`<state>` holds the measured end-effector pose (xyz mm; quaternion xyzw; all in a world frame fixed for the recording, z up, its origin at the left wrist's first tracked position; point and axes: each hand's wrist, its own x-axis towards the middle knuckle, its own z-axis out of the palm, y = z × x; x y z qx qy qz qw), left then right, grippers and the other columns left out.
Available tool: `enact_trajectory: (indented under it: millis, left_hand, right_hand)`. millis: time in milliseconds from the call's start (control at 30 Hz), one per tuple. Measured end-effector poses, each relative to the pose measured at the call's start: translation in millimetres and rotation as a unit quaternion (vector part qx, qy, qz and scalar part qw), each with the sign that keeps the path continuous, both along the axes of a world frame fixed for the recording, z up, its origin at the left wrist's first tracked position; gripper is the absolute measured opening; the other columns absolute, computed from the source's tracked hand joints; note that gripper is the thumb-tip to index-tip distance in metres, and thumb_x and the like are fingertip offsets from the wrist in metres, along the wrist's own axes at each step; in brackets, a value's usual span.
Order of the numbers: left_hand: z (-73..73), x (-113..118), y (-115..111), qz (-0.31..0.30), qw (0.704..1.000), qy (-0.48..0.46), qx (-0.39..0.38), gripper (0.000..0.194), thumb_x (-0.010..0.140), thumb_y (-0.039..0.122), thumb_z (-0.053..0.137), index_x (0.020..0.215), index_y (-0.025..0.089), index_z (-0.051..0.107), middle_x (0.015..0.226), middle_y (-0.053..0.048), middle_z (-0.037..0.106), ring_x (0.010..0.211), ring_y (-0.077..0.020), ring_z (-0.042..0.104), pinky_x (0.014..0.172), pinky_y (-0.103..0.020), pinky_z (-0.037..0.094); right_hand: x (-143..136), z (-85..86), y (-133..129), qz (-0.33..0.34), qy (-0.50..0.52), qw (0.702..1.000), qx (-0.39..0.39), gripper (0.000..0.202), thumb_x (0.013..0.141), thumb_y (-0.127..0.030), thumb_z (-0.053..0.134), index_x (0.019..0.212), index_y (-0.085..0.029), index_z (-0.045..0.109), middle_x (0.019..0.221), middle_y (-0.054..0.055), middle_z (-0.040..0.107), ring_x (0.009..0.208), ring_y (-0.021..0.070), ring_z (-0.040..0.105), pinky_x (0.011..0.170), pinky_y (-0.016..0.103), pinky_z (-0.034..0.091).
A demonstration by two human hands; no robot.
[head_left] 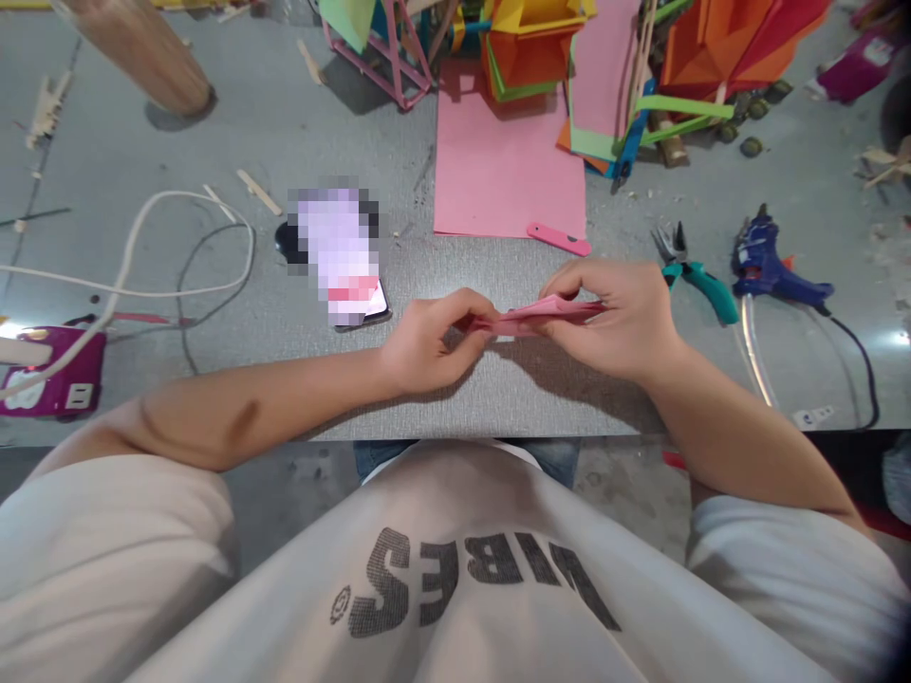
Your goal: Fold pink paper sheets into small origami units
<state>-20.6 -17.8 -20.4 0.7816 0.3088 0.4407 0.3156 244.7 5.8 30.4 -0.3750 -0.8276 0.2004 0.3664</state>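
A folded piece of pink paper (545, 311) is stretched between my two hands, just above the grey table near its front edge. My left hand (437, 341) pinches its narrow left end between thumb and fingertips. At the wider right end, my right hand (619, 318) grips the paper with the thumb below and fingers above; part of the paper is hidden in that hand. Beyond the hands lies a stack of flat pink paper (509, 180), with a pink cutter (559, 239) on its near edge.
A phone (381, 302) lies left of my hands. Teal-handled pliers (712, 289) and a blue glue gun (772, 261) are on the right. Colourful folded-paper models (533, 47) stand at the back. A white cable (124, 251) loops near a purple box (85, 365) on the left.
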Motion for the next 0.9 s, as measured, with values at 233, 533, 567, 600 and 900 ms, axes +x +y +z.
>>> enact_trajectory:
  millis: [233,533,567,600,900]
  left_hand:
    - [2.2,0.8,1.0,0.02,0.998,0.059,-0.026,0.007,0.104,0.026,0.072,0.105,0.019,0.071,0.089,-0.005,0.083,0.069,-0.0133,0.074,0.063,-0.025,0.054]
    - [0.6,-0.8,5.6,-0.023,0.986,0.089,0.14,0.01,0.106,0.026,0.07,0.099,0.02,0.073,0.1,-0.01,0.089,0.083,-0.0214,0.084,0.073,-0.033,0.061]
    - [0.0,-0.8,5.8,-0.025,0.987,0.089,0.135,0.01,0.106,0.026,0.07,0.1,0.02,0.074,0.099,-0.01,0.089,0.083,-0.0214,0.084,0.073,-0.033,0.062]
    - [-0.5,-0.8,6.0,-0.026,0.988,0.088,0.128,0.011,0.107,0.026,0.069,0.1,0.02,0.076,0.098,-0.009,0.089,0.083,-0.0214,0.084,0.073,-0.033,0.063]
    - [-0.5,-0.1,7.3,-0.012,0.99,0.049,0.13,0.015,0.11,0.025,0.072,0.103,0.021,0.084,0.102,-0.01,0.09,0.092,-0.0213,0.088,0.083,-0.033,0.07]
  right_hand:
    - [1.9,-7.3,5.3,0.043,-0.057,0.995,0.063,0.022,0.099,-0.037,0.085,0.086,-0.03,0.069,0.075,-0.002,0.079,0.067,0.0213,0.072,0.061,0.041,0.051]
    - [5.2,-10.9,5.3,0.057,-0.066,0.995,0.04,0.022,0.104,-0.048,0.084,0.09,-0.034,0.075,0.078,-0.002,0.081,0.069,0.0227,0.074,0.059,0.043,0.052]
    - [5.6,-11.8,6.0,0.061,-0.063,0.995,0.04,0.021,0.104,-0.049,0.084,0.09,-0.034,0.075,0.079,-0.002,0.081,0.069,0.0227,0.074,0.059,0.043,0.053]
    - [5.9,-12.7,6.8,0.063,-0.059,0.995,0.042,0.021,0.103,-0.048,0.085,0.09,-0.034,0.075,0.079,-0.002,0.082,0.07,0.0228,0.075,0.06,0.043,0.053]
    - [7.5,-12.8,14.9,0.086,-0.036,0.994,0.06,0.009,0.102,-0.041,0.084,0.098,-0.034,0.079,0.083,-0.001,0.082,0.073,0.0224,0.075,0.066,0.041,0.054]
